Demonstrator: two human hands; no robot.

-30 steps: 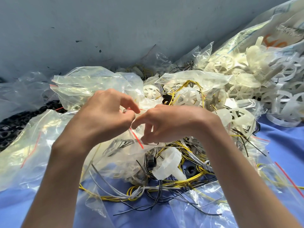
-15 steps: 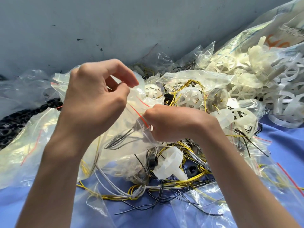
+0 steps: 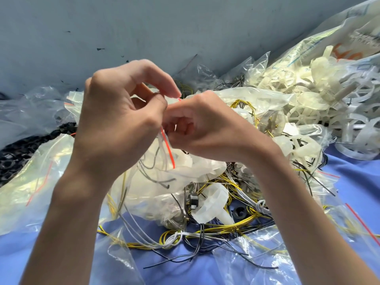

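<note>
While both hands met above the heap, the left grip [image 3: 117, 120] pinched the top edge of the clear zip bag [image 3: 156, 188] between thumb and forefinger. The right grip [image 3: 205, 128], fingers curled, pinched the same edge just beside it, the two hands touching. The red seal strip [image 3: 167, 149] ran down from between the grips, and the bag hung just below them with grey wires inside. Beneath it lay yellow wires [image 3: 242, 223] and a white plastic part [image 3: 211, 204] on the blue counter [image 3: 362, 182]. White plastic wheels [image 3: 308, 112] were piled right of the right grip.
</note>
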